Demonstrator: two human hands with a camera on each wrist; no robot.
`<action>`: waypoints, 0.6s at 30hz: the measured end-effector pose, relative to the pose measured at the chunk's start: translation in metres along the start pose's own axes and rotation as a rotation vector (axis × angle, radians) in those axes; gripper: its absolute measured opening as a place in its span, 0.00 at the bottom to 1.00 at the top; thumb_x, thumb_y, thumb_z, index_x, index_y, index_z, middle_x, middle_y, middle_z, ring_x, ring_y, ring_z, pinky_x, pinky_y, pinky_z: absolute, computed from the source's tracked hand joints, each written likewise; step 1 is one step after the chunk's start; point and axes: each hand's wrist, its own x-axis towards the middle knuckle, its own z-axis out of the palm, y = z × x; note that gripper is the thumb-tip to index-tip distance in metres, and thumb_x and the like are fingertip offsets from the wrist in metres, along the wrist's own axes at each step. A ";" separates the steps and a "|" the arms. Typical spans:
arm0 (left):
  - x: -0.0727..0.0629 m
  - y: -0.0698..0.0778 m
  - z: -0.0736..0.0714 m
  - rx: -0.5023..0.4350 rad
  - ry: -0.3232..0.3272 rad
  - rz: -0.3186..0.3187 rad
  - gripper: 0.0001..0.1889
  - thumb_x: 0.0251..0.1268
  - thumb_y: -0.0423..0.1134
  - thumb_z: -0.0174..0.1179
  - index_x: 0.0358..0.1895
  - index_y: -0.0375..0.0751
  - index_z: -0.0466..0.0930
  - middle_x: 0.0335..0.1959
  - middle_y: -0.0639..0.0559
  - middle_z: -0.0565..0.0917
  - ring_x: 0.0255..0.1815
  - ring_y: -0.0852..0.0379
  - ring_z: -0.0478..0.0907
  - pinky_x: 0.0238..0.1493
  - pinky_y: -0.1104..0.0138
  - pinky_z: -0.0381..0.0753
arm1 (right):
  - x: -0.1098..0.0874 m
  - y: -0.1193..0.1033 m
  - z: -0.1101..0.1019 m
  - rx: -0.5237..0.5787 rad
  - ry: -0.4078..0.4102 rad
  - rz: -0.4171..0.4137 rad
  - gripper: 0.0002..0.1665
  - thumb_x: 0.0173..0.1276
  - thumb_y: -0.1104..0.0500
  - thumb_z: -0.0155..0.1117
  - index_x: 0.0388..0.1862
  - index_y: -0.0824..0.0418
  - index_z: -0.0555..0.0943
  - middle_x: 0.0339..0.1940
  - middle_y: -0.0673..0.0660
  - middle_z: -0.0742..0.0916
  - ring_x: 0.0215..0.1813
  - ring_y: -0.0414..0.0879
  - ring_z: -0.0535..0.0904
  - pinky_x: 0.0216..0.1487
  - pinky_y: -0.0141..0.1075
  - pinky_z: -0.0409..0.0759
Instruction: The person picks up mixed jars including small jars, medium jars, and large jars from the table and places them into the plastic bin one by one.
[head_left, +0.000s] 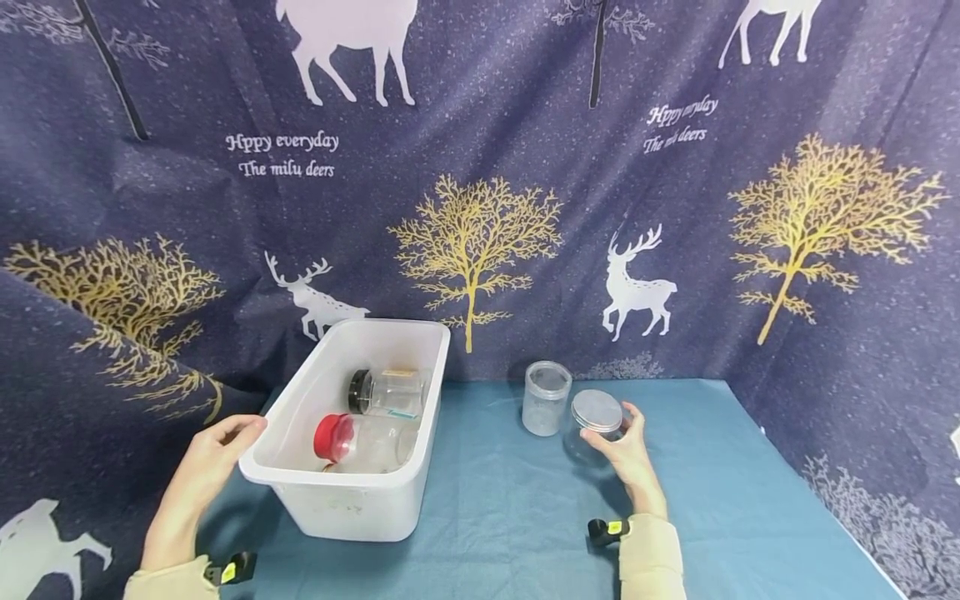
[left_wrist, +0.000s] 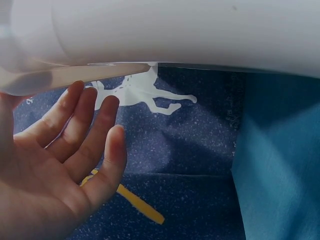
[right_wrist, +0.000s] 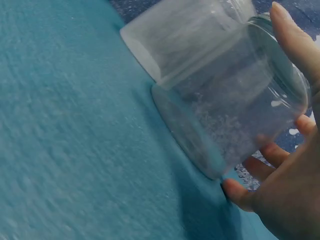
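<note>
My right hand grips a clear jar with a silver lid, thumb on one side and fingers round the other. In the right wrist view that jar has its base at or close to the cloth. Right beside it stands a cloudy clear jar. At the left, my left hand touches the rim of a white bin. The left wrist view shows its fingers loosely bent beneath the rim. Inside the bin lie a red-lidded jar and a black-lidded jar.
A blue-green cloth covers the table. Behind it hangs a dark blue curtain printed with deer and trees, which also drapes along both sides. The bin's wall stands between my left hand and the two upright jars.
</note>
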 end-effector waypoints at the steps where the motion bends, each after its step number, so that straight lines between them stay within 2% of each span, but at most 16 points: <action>1: 0.000 0.000 0.000 0.001 -0.002 0.000 0.29 0.74 0.55 0.51 0.59 0.29 0.76 0.50 0.38 0.82 0.38 0.69 0.75 0.37 0.71 0.74 | 0.000 0.001 0.001 0.007 -0.003 -0.003 0.63 0.58 0.55 0.77 0.77 0.56 0.40 0.69 0.71 0.59 0.68 0.61 0.58 0.66 0.51 0.58; 7: -0.001 -0.001 -0.001 -0.001 -0.017 -0.022 0.31 0.74 0.56 0.51 0.60 0.30 0.75 0.51 0.38 0.81 0.39 0.68 0.75 0.37 0.70 0.74 | 0.000 0.003 0.007 0.006 -0.011 -0.025 0.64 0.56 0.57 0.78 0.75 0.59 0.41 0.71 0.69 0.59 0.71 0.59 0.57 0.70 0.50 0.51; 11: -0.001 -0.002 -0.001 -0.003 -0.023 -0.033 0.31 0.73 0.57 0.51 0.61 0.30 0.75 0.51 0.38 0.81 0.39 0.67 0.76 0.38 0.69 0.74 | -0.001 0.002 0.008 -0.012 -0.006 -0.012 0.63 0.55 0.56 0.79 0.73 0.59 0.41 0.70 0.70 0.60 0.71 0.61 0.58 0.69 0.51 0.53; 18: 0.000 -0.001 0.000 -0.010 -0.004 -0.004 0.29 0.74 0.55 0.51 0.60 0.29 0.75 0.51 0.37 0.81 0.38 0.68 0.76 0.37 0.71 0.75 | 0.000 0.000 0.006 -0.006 0.004 -0.013 0.63 0.55 0.54 0.79 0.74 0.61 0.42 0.69 0.71 0.61 0.69 0.62 0.59 0.68 0.52 0.55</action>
